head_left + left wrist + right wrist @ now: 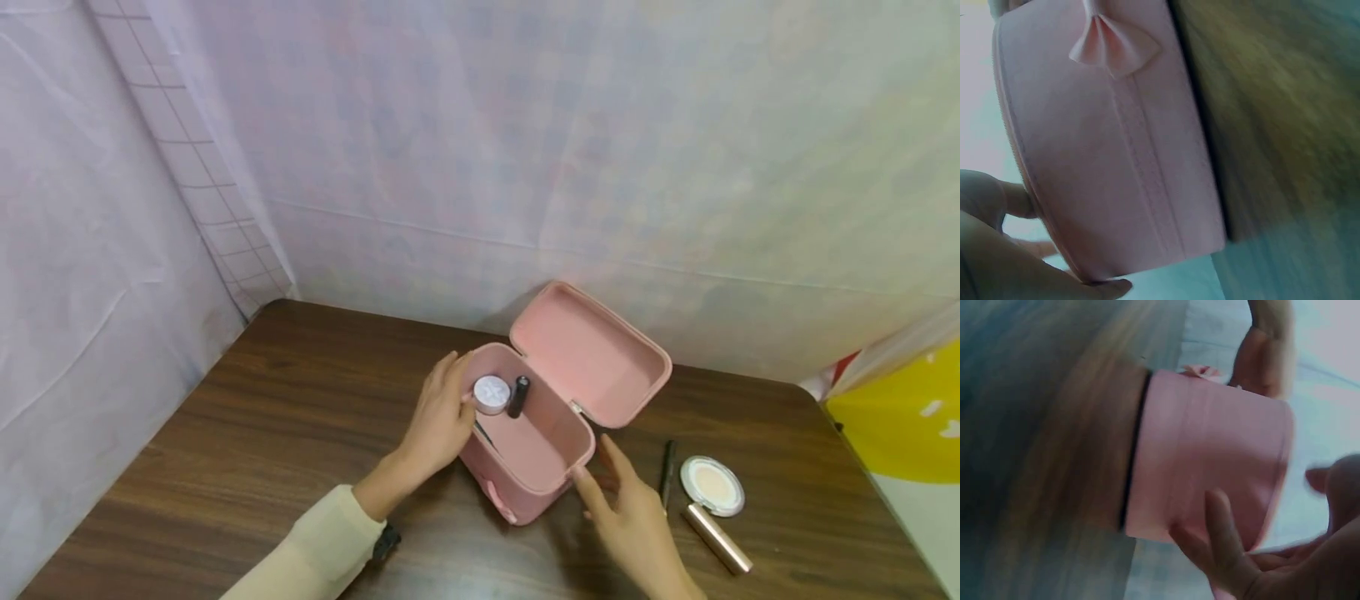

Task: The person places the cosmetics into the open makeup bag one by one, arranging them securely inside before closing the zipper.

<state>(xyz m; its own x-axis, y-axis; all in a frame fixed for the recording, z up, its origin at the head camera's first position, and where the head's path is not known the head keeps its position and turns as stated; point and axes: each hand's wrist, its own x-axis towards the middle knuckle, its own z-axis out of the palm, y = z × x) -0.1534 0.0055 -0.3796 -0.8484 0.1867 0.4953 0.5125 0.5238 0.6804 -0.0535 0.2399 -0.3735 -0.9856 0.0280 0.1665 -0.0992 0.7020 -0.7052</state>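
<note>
Pink case (536, 442) sits open on the table (262, 417). I read the left hand (438, 417) as pinching its rim between thumb and fingers; the right hand (626, 512), spread loosely at its other end, grips nothing, though I can't tell whether it touches. Pulling one-handed could twist the case, sliding the tub (491, 390) inside it.

The box (536, 504) and its bow (1113, 47) are pink. The table (262, 417) is brown with dark streaks, the tube (717, 540) gold.

No text is legible; white marks (932, 408) on yellow sheet (885, 425) unreadable.
</note>
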